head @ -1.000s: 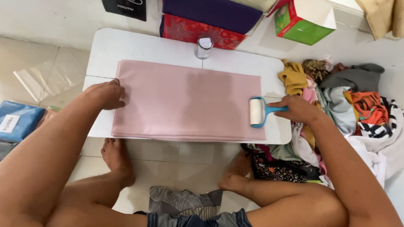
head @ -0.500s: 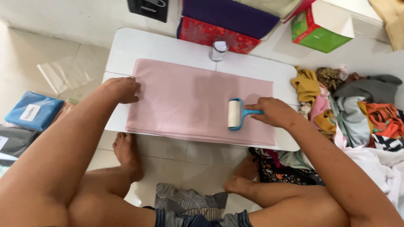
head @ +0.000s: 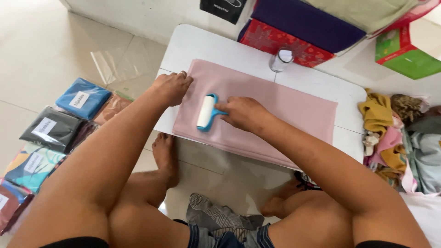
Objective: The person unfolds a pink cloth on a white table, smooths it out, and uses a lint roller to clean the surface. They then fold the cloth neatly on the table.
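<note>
Our right hand (head: 243, 112) has a closed grip on the blue lint roller (head: 206, 112); our left hand (head: 172, 87) lies flat on the pink cloth (head: 275, 105).

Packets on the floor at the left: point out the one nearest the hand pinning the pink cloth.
The blue packet, topmost in the row. It lies closest to the left hand; the black packet and the patterned teal packet sit farther down.

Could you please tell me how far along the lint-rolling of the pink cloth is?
The right hand holds the blue-handled white lint roller near the folded pink cloth's left end, having crossed from the right edge. The left hand pins that corner. Only a short strip is left.
</note>
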